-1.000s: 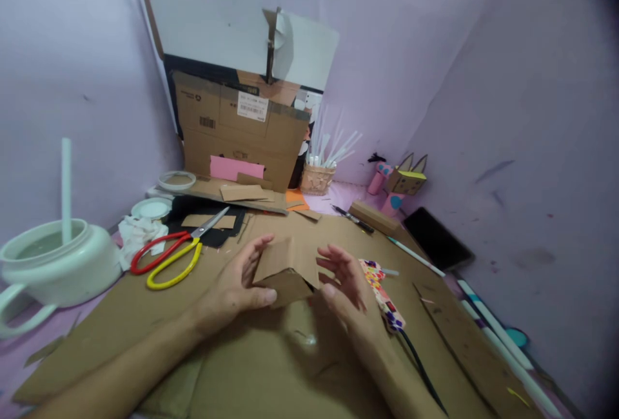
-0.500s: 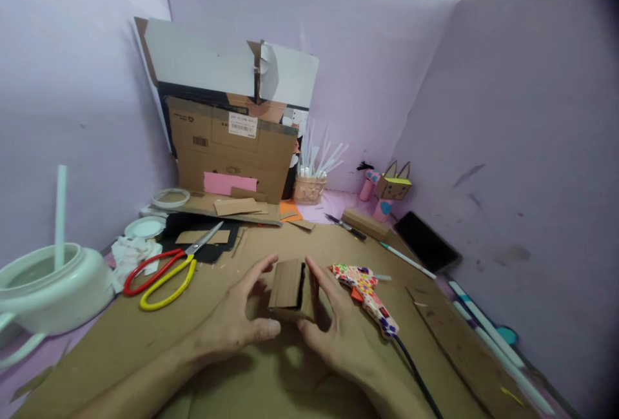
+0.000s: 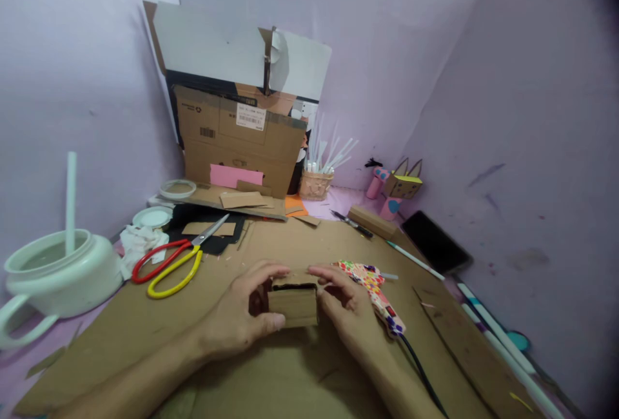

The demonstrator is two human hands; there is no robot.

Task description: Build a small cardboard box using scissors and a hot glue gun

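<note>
A small cardboard box (image 3: 293,308) is held between my two hands, with a dark gap along its upper edge. My left hand (image 3: 242,309) grips its left side, thumb on the front face and fingers over the back edge. On the opposite side, my right hand (image 3: 345,300) has its curled fingers against the right end and the top back corner. Close to the right hand lies a floral-patterned hot glue gun (image 3: 370,283) with a black cord. Scissors (image 3: 174,264) with red and yellow handles lie open to the left.
A cardboard sheet (image 3: 242,380) covers the work surface. At left is a white pot (image 3: 68,277) with a stick in it. Behind stand a large cardboard box (image 3: 236,148) and a basket of white sticks (image 3: 316,184). A phone (image 3: 436,242) and markers (image 3: 498,325) line the right side.
The small box has been turned, so its gap now runs crosswise instead of away from me. My fingers have shifted along with it. The camera view has tilted and moved slightly.
</note>
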